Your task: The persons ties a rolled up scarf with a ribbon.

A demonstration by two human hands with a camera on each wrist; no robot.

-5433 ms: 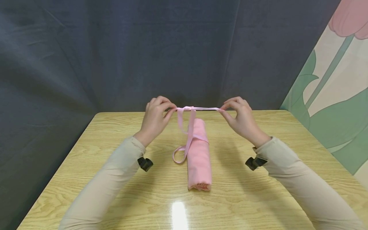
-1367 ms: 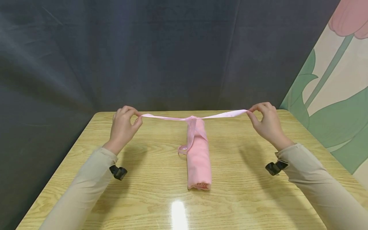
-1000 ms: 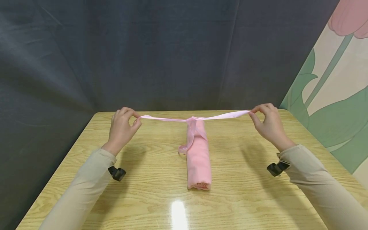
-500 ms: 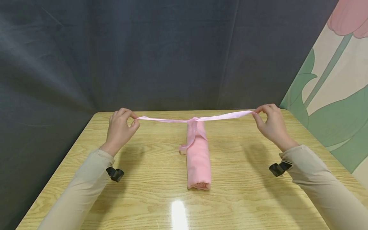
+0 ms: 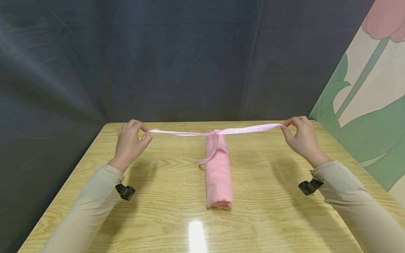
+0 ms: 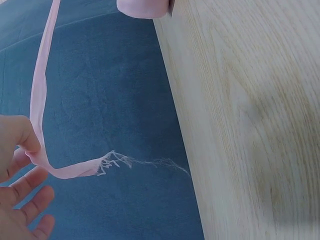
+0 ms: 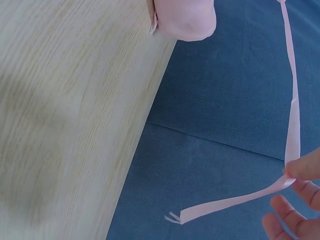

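Note:
A rolled pink cloth (image 5: 219, 182) lies lengthwise on the table, with a band of pink ribbon (image 5: 253, 129) around its upper part. Above its far end the ribbon gathers at a crossing and stretches out to both sides. My left hand (image 5: 129, 143) pinches one tail between thumb and forefinger; a frayed ribbon end (image 6: 107, 162) hangs past those fingers. On the other side my right hand (image 5: 302, 138) pinches the opposite tail, its short end (image 7: 210, 209) trailing free in the right wrist view. A slack loop droops down the roll's left side.
The wood-grain table (image 5: 177, 225) ends at a back edge just behind the hands. A dark blue curtain (image 5: 177, 63) hangs beyond it, and a wall with a painted tulip (image 5: 373, 70) stands at the right.
Since 5.4 seconds ago both hands have moved far apart, and the crossing has come down close to the roll. Lately they spread slightly wider and lower while the slack loop shrinks.

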